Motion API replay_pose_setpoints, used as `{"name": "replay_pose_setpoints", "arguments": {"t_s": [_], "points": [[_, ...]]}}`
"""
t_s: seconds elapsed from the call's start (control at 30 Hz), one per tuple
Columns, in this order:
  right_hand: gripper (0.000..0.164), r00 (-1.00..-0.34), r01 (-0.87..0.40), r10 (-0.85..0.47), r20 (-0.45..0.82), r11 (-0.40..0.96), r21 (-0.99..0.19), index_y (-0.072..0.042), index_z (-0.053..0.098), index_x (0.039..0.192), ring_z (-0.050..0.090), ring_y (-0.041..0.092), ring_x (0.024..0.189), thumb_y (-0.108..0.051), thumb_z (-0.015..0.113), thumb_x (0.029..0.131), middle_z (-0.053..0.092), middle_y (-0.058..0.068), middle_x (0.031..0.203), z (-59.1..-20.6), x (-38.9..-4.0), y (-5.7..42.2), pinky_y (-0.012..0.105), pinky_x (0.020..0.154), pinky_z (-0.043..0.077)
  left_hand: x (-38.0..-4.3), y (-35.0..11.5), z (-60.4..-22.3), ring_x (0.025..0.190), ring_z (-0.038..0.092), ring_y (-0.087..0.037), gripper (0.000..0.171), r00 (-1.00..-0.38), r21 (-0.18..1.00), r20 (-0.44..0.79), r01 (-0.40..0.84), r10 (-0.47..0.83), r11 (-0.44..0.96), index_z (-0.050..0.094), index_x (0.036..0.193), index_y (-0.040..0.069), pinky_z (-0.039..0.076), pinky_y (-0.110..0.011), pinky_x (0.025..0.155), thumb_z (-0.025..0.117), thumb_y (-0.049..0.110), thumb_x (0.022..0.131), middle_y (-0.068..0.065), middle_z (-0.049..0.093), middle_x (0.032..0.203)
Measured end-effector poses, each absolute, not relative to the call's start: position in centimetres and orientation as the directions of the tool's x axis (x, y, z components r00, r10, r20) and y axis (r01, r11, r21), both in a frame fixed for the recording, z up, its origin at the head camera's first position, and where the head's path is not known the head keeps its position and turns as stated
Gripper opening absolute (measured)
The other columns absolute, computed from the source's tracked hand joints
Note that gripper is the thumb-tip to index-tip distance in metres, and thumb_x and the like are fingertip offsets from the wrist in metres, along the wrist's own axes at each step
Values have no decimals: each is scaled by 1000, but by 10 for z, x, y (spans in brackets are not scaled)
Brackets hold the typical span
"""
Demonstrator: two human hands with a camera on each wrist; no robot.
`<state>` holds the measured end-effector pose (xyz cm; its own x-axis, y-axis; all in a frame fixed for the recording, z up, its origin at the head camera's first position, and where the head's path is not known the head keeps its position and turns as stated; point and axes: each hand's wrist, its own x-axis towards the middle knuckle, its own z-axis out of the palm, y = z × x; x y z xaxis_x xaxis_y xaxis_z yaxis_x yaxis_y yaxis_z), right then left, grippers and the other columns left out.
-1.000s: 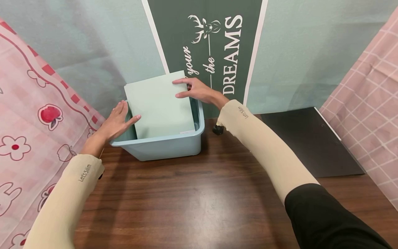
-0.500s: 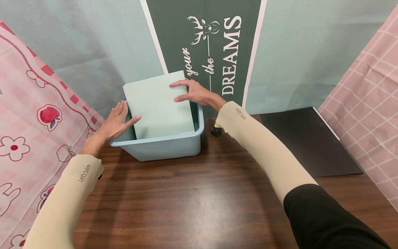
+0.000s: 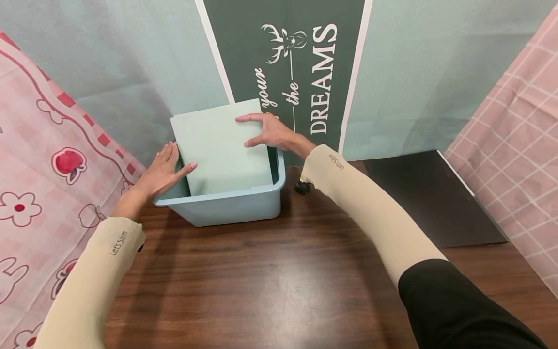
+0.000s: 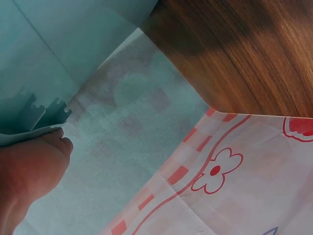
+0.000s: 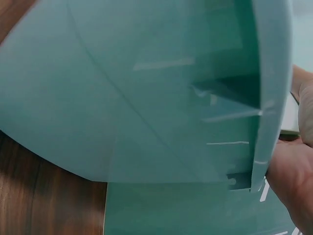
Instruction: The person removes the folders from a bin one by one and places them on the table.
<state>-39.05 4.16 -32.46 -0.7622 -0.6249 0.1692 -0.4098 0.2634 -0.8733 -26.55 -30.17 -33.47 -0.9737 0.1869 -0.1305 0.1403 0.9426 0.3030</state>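
A light blue plastic bin (image 3: pixel 231 211) stands on the table at the back left. Tilted inside it are stacked pale green file folders (image 3: pixel 220 150), their tops above the rim and a small label low on the front one. My left hand (image 3: pixel 161 169) rests at the bin's left rim, fingers straight, thumb extended over the folders' left side. In the left wrist view its fingertips (image 4: pixel 66 144) lie against the rim. My right hand (image 3: pixel 272 131) holds the folders' upper right edge, index finger and thumb on the front; the other fingers are mostly hidden behind.
A flat black folder (image 3: pixel 436 198) with a white edge lies on the brown wooden table (image 3: pixel 279 281) at the right. Behind hangs a grey-green cloth (image 3: pixel 405 72) with lettering. Pink patterned cloths hang at the left (image 3: pixel 43 160) and right (image 3: pixel 519 126).
My right hand has slid slightly down and left along the folders' edge. The folders' upper left corner has shifted slightly left. My left hand stays in place.
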Motion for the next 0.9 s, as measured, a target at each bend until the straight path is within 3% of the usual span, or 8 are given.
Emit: {"name": "replay_pose_setpoints", "arguments": {"t_s": [0.27, 0.6, 0.9], "points": [[75, -814, -430, -525, 246, 261, -865, -15, 65, 148, 56, 15, 135, 7, 88, 80, 59, 5, 155, -327, -389, 40, 27, 108, 49, -268, -302, -333, 160, -24, -35, 101, -968, 357, -151, 136, 201, 924, -17, 164, 0, -5, -63, 129, 35, 67, 108, -15, -28, 172], [72, -854, -417, -433, 289, 239, -877, -21, 66, 147, 52, 5, 140, 6, 86, 84, 58, -1, 156, -312, -388, 49, 20, 110, 45, -271, -303, -333, 161, -22, -37, 101, -966, 343, -139, 159, 218, 926, -13, 163, -4, -4, -61, 130, 37, 65, 109, -19, -26, 172], [74, -875, -409, -349, 335, 163, -898, -21, 65, 148, 56, 5, 136, 9, 85, 83, 57, -7, 156, -294, -383, 66, 23, 109, 48, -273, -305, -336, 160, -21, -41, 101, -963, 318, -150, 166, 223, 933, -15, 162, -6, -5, -61, 129, 35, 64, 109, -21, -27, 171]]}}
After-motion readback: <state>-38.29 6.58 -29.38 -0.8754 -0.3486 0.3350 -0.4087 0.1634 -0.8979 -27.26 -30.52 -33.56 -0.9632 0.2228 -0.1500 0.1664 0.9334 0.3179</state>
